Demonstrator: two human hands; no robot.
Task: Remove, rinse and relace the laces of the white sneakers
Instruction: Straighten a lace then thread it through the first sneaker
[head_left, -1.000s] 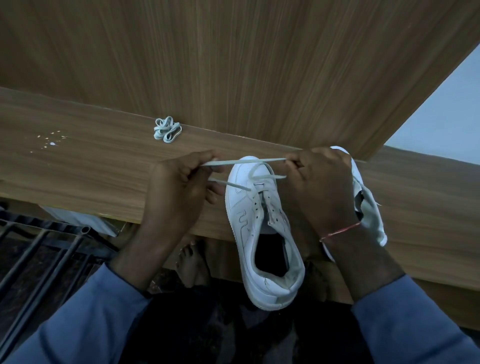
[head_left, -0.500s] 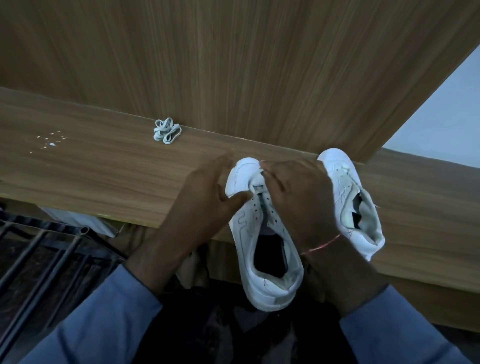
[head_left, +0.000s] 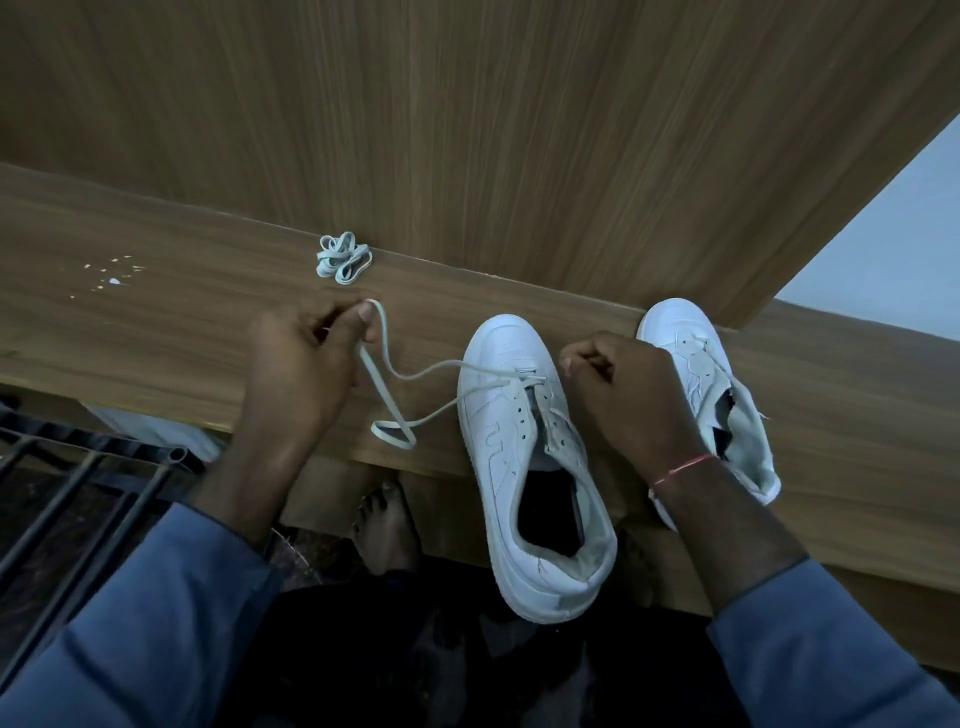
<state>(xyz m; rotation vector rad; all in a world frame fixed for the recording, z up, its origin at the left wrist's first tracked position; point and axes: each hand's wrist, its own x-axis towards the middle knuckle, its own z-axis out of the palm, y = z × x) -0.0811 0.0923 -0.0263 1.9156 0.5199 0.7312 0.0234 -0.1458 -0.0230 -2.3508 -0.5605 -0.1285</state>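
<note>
A white sneaker (head_left: 506, 431) lies toe-away on the wooden ledge (head_left: 156, 332), its heel hanging over the front edge. A white lace (head_left: 395, 400) runs from its lowest eyelets leftwards in a loose loop. My left hand (head_left: 306, 369) pinches the lace's end between thumb and fingers. My right hand (head_left: 628, 400) is curled beside the sneaker's eyelets; what it pinches is hidden. A second white sneaker (head_left: 701, 374), unlaced, lies just right of that hand. Another lace (head_left: 343, 258) sits bundled at the back of the ledge.
A wooden panel (head_left: 467, 130) rises behind the ledge. Small white flecks (head_left: 111, 273) dot the ledge at left. Dark metal bars (head_left: 78, 493) stand at lower left. A bare foot (head_left: 387, 519) shows on the floor below the ledge.
Both hands were bunched over the sneaker's toe half a second ago. My left hand has pulled out to the left, drawing a long slack loop of lace; my right hand shifted right.
</note>
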